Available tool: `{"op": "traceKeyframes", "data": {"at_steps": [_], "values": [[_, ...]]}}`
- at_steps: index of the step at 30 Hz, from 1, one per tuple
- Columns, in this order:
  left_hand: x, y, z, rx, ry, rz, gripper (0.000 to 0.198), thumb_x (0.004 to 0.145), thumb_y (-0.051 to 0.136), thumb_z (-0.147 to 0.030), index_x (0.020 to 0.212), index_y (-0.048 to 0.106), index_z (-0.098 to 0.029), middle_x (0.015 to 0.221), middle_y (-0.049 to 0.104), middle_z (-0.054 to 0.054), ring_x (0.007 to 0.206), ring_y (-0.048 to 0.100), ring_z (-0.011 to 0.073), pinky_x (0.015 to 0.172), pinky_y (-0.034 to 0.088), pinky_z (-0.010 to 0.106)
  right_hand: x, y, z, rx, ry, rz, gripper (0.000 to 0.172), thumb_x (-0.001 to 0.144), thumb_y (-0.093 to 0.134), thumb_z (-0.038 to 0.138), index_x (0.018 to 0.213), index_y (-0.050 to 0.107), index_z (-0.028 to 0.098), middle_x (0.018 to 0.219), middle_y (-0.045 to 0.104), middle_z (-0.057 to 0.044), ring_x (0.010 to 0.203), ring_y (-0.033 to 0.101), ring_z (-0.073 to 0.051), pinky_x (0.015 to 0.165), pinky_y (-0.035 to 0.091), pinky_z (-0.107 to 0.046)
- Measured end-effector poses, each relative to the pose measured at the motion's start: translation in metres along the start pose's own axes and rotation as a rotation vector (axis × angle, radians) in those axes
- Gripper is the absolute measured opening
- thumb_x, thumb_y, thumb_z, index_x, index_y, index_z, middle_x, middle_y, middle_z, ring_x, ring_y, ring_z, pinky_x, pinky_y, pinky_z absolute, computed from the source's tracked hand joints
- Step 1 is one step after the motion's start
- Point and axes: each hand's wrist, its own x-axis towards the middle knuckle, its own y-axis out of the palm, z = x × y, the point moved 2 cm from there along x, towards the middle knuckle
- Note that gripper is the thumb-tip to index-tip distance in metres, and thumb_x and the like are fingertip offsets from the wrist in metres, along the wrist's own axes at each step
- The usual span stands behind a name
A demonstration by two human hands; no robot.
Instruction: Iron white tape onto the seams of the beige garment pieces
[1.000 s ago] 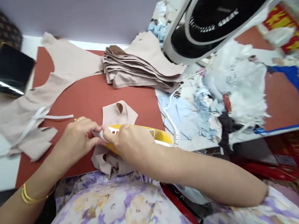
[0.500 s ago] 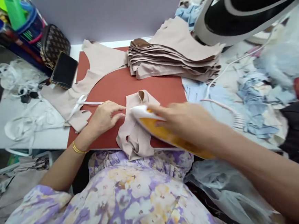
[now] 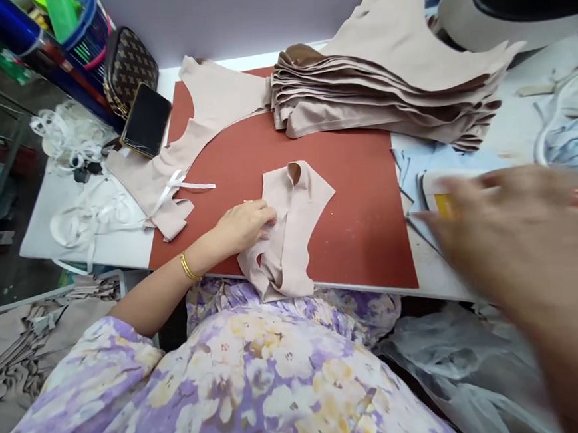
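A folded beige fabric piece (image 3: pixel 297 226) lies on the reddish-brown mat (image 3: pixel 364 224) in front of me, its lower end over the table's front edge. My left hand (image 3: pixel 247 228) is at its left side, fingers curled and closed on the cloth. My right hand (image 3: pixel 514 225) is at the far right, smeared by motion, wrapped over a white and yellow iron (image 3: pixel 442 194). Most of the iron is hidden behind the hand. A larger beige piece (image 3: pixel 219 95) with a white ribbon (image 3: pixel 194 184) lies at the mat's left.
A thick stack of beige cloth pieces (image 3: pixel 369 90) lies at the back. To the left are a phone (image 3: pixel 147 121), a patterned pouch (image 3: pixel 130 65) and tangled white tape (image 3: pixel 93 215). Light blue fabric (image 3: pixel 444 157) lies beyond the mat's right edge. A plastic bag (image 3: pixel 480 361) hangs below.
My right hand has carried the iron off the fabric to the far right. My left hand's fingers have gone from pointing at the cloth's edge to curled on it. The view has shifted.
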Motion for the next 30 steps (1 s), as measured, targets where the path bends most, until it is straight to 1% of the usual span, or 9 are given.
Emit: {"op": "traceKeyframes", "data": {"at_steps": [2, 4, 6, 8, 15, 20, 25, 28, 30], "values": [[0.002, 0.001, 0.001, -0.036, -0.002, 0.014, 0.02, 0.082, 0.067, -0.012, 0.102, 0.066, -0.016, 0.102, 0.067, 0.007, 0.092, 0.062, 0.022, 0.077, 0.049, 0.033, -0.004, 0.018, 0.06, 0.06, -0.073, -0.01, 0.029, 0.097, 0.044, 0.036, 0.094, 0.065, 0.016, 0.114, 0.058, -0.018, 0.113, 0.047, -0.033, 0.098, 0.029, -0.058], [0.003, 0.002, 0.001, -0.077, 0.001, 0.027, 0.017, 0.082, 0.067, -0.011, 0.099, 0.066, -0.016, 0.096, 0.068, 0.006, 0.087, 0.063, 0.0203, 0.077, 0.048, 0.032, -0.005, 0.042, 0.103, 0.142, -0.117, 0.034, 0.021, 0.095, 0.05, 0.034, 0.093, 0.066, 0.021, 0.111, 0.06, -0.011, 0.11, 0.049, -0.027, 0.101, 0.027, -0.053], [0.002, 0.001, 0.002, -0.101, 0.001, 0.036, 0.015, 0.082, 0.067, -0.01, 0.096, 0.067, -0.015, 0.093, 0.068, 0.006, 0.085, 0.063, 0.0202, 0.077, 0.048, 0.032, -0.005, 0.062, 0.126, 0.229, -0.11, 0.07, 0.016, 0.093, 0.054, 0.031, 0.098, 0.065, 0.021, 0.113, 0.06, -0.009, 0.113, 0.047, -0.026, 0.101, 0.025, -0.051], [0.0, -0.001, 0.001, -0.107, 0.006, 0.03, 0.015, 0.083, 0.066, -0.011, 0.097, 0.068, -0.014, 0.093, 0.068, 0.007, 0.087, 0.063, 0.0211, 0.078, 0.048, 0.033, -0.004, 0.073, 0.133, 0.271, -0.095, 0.085, 0.016, 0.092, 0.056, 0.03, 0.101, 0.064, 0.019, 0.116, 0.058, -0.011, 0.115, 0.045, -0.026, 0.099, 0.025, -0.049], [-0.013, -0.01, 0.008, -0.203, 0.091, -0.079, 0.011, 0.087, 0.06, -0.017, 0.091, 0.07, -0.017, 0.092, 0.064, 0.006, 0.09, 0.059, 0.0197, 0.087, 0.046, 0.036, 0.0, 0.073, 0.135, 0.367, -0.081, 0.149, 0.011, 0.09, 0.056, 0.025, 0.095, 0.063, 0.019, 0.113, 0.058, -0.011, 0.113, 0.043, -0.026, 0.093, 0.026, -0.045], [-0.026, -0.018, 0.022, -0.6, 0.07, -0.224, 0.011, 0.082, 0.064, -0.025, 0.088, 0.067, -0.016, 0.091, 0.065, 0.006, 0.082, 0.06, 0.0162, 0.076, 0.049, 0.03, 0.002, 0.063, 0.131, 0.521, -0.068, 0.158, 0.012, 0.091, 0.052, 0.024, 0.085, 0.06, 0.019, 0.105, 0.063, -0.008, 0.108, 0.052, -0.024, 0.095, 0.031, -0.046], [-0.038, -0.042, 0.043, -1.012, -0.106, -0.499, 0.021, 0.074, 0.071, -0.033, 0.082, 0.06, -0.017, 0.08, 0.064, 0.003, 0.072, 0.06, 0.0135, 0.066, 0.051, 0.026, 0.011, 0.02, 0.08, 0.745, 0.088, -0.018, 0.018, 0.094, 0.049, 0.037, 0.094, 0.055, 0.02, 0.095, 0.065, -0.007, 0.087, 0.062, -0.018, 0.085, 0.047, -0.036], [-0.042, -0.061, 0.056, -1.173, -0.142, -0.699, 0.022, 0.067, 0.071, -0.03, 0.079, 0.056, -0.019, 0.073, 0.06, 0.0, 0.063, 0.056, 0.0101, 0.058, 0.05, 0.023, 0.017, -0.012, 0.046, 0.841, 0.24, -0.173, 0.019, 0.091, 0.053, 0.039, 0.095, 0.052, 0.02, 0.097, 0.064, -0.011, 0.089, 0.063, -0.02, 0.082, 0.051, -0.035], [-0.044, -0.072, 0.061, -1.267, -0.144, -0.74, 0.024, 0.064, 0.07, -0.029, 0.078, 0.053, -0.02, 0.07, 0.056, -0.003, 0.057, 0.053, 0.0092, 0.054, 0.051, 0.024, 0.018, -0.031, 0.03, 0.897, 0.317, -0.232, 0.017, 0.086, 0.06, 0.034, 0.096, 0.054, 0.021, 0.102, 0.065, -0.013, 0.095, 0.063, -0.021, 0.089, 0.051, -0.037]]}}
